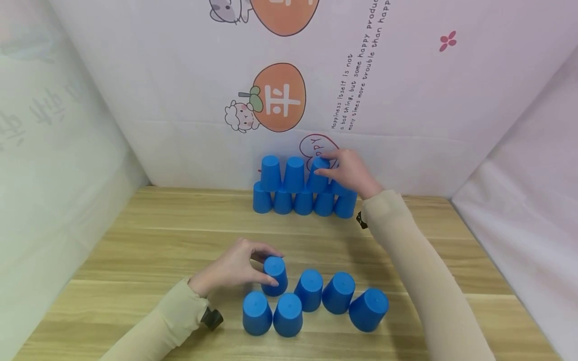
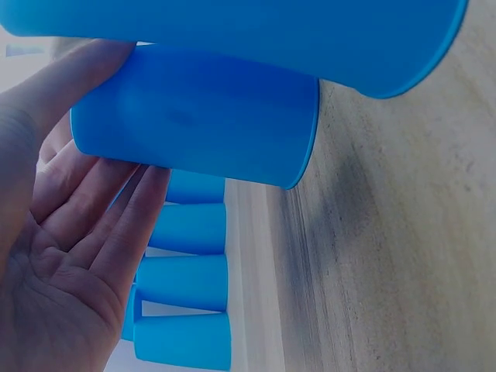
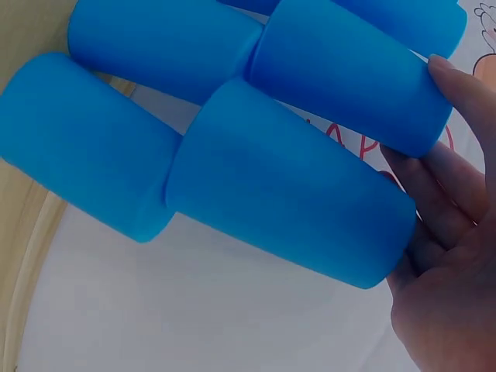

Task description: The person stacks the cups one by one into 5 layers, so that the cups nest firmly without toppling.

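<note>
left hand [image 1: 232,269] grasps near cup [image 1: 276,277], axis upright, between thumb and fingers | right hand [image 1: 351,173] pinches upper-row cup [image 1: 318,180] by its closed top, axis upright, over lower cups [image 1: 303,203] | from near cup the lower cups lie ahead and slightly right, well apart; right hand is nearer them
</note>
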`<control>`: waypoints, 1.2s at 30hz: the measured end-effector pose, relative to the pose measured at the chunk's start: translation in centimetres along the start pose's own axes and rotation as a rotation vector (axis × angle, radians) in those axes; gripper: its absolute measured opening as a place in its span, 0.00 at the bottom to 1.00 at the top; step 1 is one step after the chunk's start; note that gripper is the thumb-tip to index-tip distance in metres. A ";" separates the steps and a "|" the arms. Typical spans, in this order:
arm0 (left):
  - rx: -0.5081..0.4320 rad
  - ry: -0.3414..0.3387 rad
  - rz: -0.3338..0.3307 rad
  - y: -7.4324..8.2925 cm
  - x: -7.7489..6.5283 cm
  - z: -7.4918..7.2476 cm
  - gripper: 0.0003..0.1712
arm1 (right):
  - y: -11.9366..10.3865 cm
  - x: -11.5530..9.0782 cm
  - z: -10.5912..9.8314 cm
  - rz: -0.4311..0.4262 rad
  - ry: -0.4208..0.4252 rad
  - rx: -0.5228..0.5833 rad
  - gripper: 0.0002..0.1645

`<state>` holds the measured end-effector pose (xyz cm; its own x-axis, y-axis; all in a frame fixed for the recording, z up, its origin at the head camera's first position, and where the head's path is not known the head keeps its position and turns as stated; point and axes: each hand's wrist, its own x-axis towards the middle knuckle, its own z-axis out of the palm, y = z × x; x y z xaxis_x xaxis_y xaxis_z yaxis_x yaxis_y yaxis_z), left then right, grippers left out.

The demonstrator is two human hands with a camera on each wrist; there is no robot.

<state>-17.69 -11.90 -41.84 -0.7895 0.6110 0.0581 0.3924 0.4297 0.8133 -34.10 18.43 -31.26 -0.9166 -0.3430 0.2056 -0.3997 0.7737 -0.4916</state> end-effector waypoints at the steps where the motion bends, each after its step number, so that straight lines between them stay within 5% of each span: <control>1: 0.001 0.000 -0.001 0.0 0.0 0.0 0.32 | 0.0 0.0 0.1 0.002 0.000 0.000 0.32; 16: -0.004 0.006 -0.013 0.1 0.0 0.1 0.31 | -0.5 -1.9 -1.5 -0.038 0.051 0.059 0.37; 26: -0.012 -0.004 -0.025 0.2 -0.1 0.0 0.31 | -1.4 -6.8 -3.5 -0.118 0.064 0.070 0.36; 36: -0.016 -0.008 -0.016 0.1 0.0 0.1 0.32 | 0.0 -12.7 -2.7 -0.160 -0.011 0.068 0.36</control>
<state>-17.63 -11.82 -41.78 -0.7918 0.6094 0.0406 0.3724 0.4290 0.8230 -22.46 24.18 -31.58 -0.8410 -0.4651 0.2765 -0.5386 0.6709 -0.5097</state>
